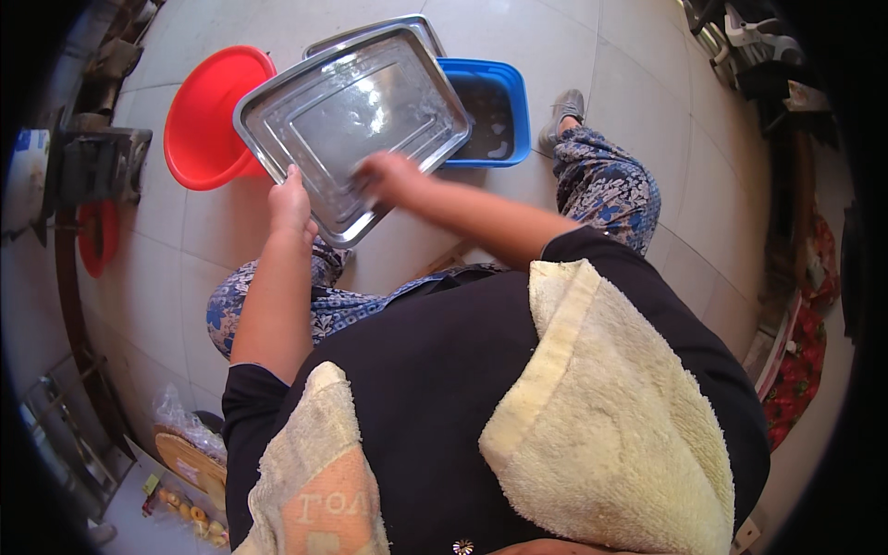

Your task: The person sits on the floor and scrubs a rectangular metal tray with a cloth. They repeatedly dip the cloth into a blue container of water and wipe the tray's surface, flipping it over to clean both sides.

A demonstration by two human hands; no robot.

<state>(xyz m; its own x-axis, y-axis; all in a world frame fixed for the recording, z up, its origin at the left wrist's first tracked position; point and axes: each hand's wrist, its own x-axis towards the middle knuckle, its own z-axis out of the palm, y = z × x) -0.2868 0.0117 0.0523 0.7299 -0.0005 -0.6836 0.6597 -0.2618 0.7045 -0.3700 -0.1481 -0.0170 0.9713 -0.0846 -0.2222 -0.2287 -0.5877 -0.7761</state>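
Pale towel (pixel 610 407) closest to me, and ahead my left fingers (pixel 292 182) clamp the metal tray (pixel 342 102) by its near-left edge between red basin (pixel 208 120) and blue tub (pixel 524 116), long axis slanting away rightward, right fingers (pixel 374 176) over its near-right side, too blurred to read.

Head camera, left of a worn pair: wide fisheye, upright, pitched steeply down. Wearer's torso (pixel 421 370) lay nearest, large across lower centre; left hand (pixel 291 205) and right hand (pixel 396 180) sat farther off, upper centre. Tiled floor (pixel 638 92) lay beyond, its seams bending toward the frame's blackened left and right edges.
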